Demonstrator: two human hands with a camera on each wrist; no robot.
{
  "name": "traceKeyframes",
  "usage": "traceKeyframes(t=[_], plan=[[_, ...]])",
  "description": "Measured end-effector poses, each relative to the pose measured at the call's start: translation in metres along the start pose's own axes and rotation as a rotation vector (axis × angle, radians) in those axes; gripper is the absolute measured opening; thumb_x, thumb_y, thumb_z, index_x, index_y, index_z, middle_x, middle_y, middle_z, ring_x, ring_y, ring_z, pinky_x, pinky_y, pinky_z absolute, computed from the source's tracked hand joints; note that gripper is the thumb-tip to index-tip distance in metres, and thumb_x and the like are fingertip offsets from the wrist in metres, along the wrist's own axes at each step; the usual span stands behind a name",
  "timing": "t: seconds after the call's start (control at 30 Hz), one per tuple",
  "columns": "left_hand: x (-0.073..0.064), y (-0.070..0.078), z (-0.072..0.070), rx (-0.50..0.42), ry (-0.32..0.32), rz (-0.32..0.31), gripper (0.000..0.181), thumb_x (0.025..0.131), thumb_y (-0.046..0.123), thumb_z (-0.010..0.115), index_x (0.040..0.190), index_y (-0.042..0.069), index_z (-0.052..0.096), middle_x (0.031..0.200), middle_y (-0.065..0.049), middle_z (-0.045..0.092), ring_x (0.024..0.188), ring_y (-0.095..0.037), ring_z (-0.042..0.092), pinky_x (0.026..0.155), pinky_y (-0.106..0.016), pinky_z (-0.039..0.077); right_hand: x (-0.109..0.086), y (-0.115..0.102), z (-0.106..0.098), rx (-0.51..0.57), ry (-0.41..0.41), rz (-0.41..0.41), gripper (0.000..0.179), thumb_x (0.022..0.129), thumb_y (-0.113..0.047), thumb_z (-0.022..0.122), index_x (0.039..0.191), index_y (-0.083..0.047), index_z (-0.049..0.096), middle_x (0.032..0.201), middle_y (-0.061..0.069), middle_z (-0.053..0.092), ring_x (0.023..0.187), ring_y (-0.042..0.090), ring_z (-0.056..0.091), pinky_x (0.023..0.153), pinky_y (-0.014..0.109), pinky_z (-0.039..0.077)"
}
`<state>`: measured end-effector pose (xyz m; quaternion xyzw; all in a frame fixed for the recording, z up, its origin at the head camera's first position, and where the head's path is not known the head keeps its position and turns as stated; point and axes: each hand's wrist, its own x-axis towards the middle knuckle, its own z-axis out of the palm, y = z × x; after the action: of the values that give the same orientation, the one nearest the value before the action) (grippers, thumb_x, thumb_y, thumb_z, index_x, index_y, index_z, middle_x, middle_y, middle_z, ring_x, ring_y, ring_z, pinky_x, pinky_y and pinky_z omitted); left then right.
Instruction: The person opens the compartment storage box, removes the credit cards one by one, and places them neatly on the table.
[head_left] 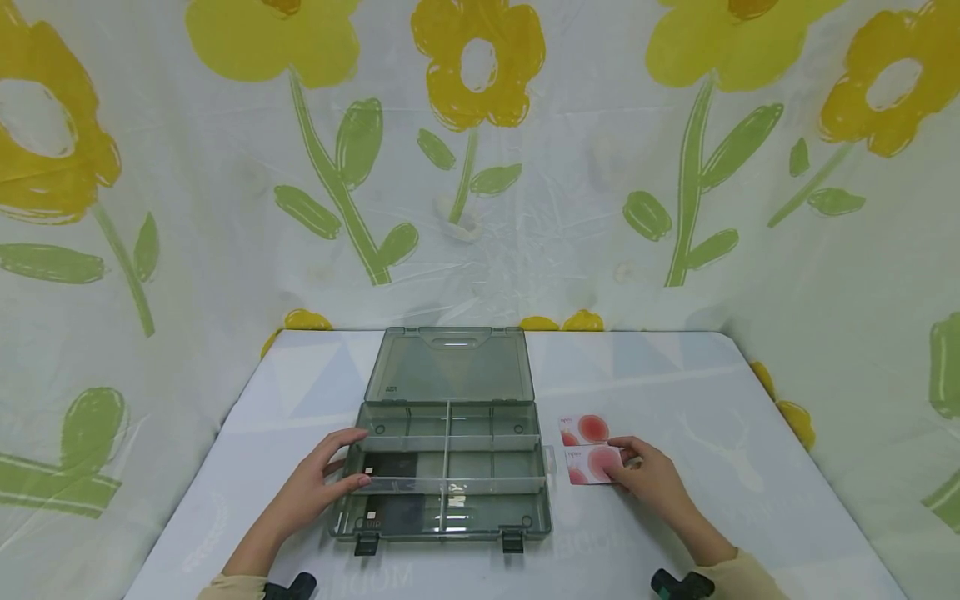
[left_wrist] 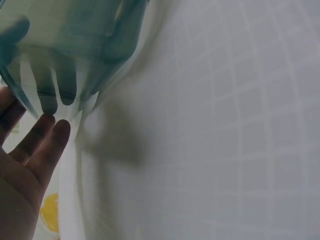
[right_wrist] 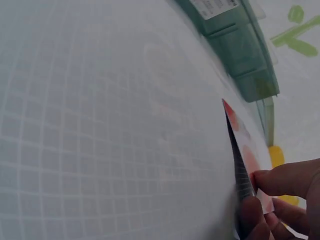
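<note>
A translucent grey-green storage box point(head_left: 495, 508) stands on the table with its lid point(head_left: 450, 367) folded back. My left hand point(head_left: 318, 475) touches the box's left side, thumb and index finger at the rim; in the left wrist view its straight fingers point(left_wrist: 50, 150) meet the wall. Dark cards point(head_left: 393, 512) lie in the left middle and left front compartments, the front one marked VIP. Right of the box, my right hand point(head_left: 651, 479) pinches the right edge of a pink-and-white card point(right_wrist: 247, 152), which tilts up, dark underside showing. Just behind it lies a similar card point(head_left: 583, 430).
Clear dividers point(head_left: 447, 467) split the box into several compartments. Two black latches point(head_left: 513, 542) hang at its front edge. The pale patterned table point(head_left: 712, 517) ends at a flowered curtain point(head_left: 555, 208) behind and at both sides.
</note>
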<state>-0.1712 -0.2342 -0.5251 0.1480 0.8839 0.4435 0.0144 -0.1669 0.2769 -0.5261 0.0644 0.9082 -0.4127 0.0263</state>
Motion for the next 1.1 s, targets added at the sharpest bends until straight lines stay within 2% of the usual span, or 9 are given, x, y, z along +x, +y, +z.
traceKeyframes(t=[0.2, 0.33, 0.57, 0.87, 1.1], plan=[[0.0, 0.0, 0.0, 0.005, 0.001, -0.003, 0.071, 0.089, 0.032, 0.08, 0.148, 0.007, 0.049, 0.151, -0.017, 0.046, 0.139, -0.044, 0.042, 0.105, -0.059, 0.051, 0.0, -0.003, 0.003, -0.155, 0.043, -0.037, 0.041, 0.089, -0.021, 0.078, 0.122, 0.0, 0.069, 0.09, 0.003, 0.061, 0.077, 0.017, 0.054, 0.06, 0.027, 0.048], [0.0, 0.0, 0.0, 0.006, 0.002, -0.006, 0.071, 0.089, 0.031, 0.08, 0.148, 0.007, 0.049, 0.151, -0.017, 0.046, 0.139, -0.044, 0.043, 0.105, -0.059, 0.051, -0.001, -0.006, 0.005, -0.212, 0.06, -0.032, 0.044, 0.088, -0.021, 0.079, 0.123, 0.002, 0.067, 0.089, 0.004, 0.06, 0.079, 0.019, 0.053, 0.061, 0.028, 0.046], [0.0, 0.001, 0.0, 0.007, 0.003, -0.011, 0.069, 0.09, 0.028, 0.08, 0.148, 0.007, 0.049, 0.15, -0.017, 0.046, 0.139, -0.044, 0.042, 0.105, -0.06, 0.05, 0.0, -0.012, 0.01, -0.249, 0.05, 0.02, 0.055, 0.084, -0.021, 0.082, 0.127, 0.006, 0.06, 0.093, 0.009, 0.059, 0.081, 0.022, 0.052, 0.062, 0.028, 0.05], [0.001, 0.001, 0.0, 0.0, -0.005, -0.01, 0.069, 0.09, 0.026, 0.08, 0.149, 0.007, 0.048, 0.151, -0.018, 0.045, 0.139, -0.045, 0.042, 0.105, -0.061, 0.05, -0.002, -0.012, 0.011, -0.306, 0.081, -0.053, 0.054, 0.081, -0.017, 0.083, 0.124, 0.008, 0.06, 0.092, 0.01, 0.056, 0.078, 0.023, 0.051, 0.064, 0.033, 0.049], [0.001, -0.001, 0.0, 0.004, -0.004, -0.002, 0.069, 0.09, 0.026, 0.08, 0.149, 0.007, 0.048, 0.151, -0.017, 0.046, 0.139, -0.044, 0.042, 0.105, -0.06, 0.05, -0.004, -0.014, 0.01, -0.3, 0.079, -0.055, 0.053, 0.083, -0.017, 0.083, 0.124, 0.007, 0.06, 0.093, 0.01, 0.056, 0.078, 0.022, 0.051, 0.064, 0.033, 0.05]])
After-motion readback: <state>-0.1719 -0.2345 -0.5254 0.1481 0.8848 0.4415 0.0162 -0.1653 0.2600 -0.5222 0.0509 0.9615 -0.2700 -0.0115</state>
